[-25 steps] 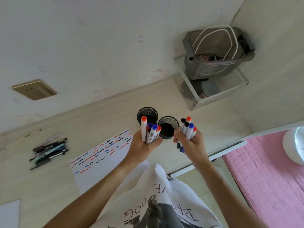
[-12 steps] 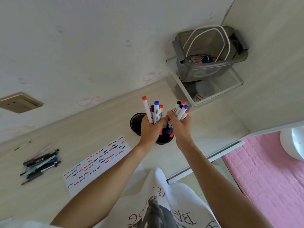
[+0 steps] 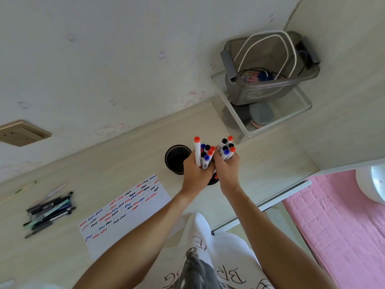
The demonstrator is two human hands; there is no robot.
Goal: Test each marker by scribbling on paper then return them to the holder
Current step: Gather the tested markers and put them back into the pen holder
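Both bunches of markers have come together over the nearer holder [image 3: 213,181], which they now mostly hide. Left hand [image 3: 196,172] clenches one marker bunch [image 3: 203,155], right hand [image 3: 228,171] the other [image 3: 227,150], caps up, likely for dropping in. Left of that holder stands an empty second cup [image 3: 177,158]; farther left lies the scribbled paper [image 3: 123,207] on the worktop [image 3: 104,163].

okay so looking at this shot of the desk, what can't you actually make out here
Head view only:
- The second holder: mostly hidden under the left hand and right hand, so what's inside can't be seen.
- How many markers each hand grips: the barrels overlap and fingers cover them.
- Print on the marker barrels: too small.
- The pile of pens on the left: blurred, no count.
- The white round object: cut off by the right edge.
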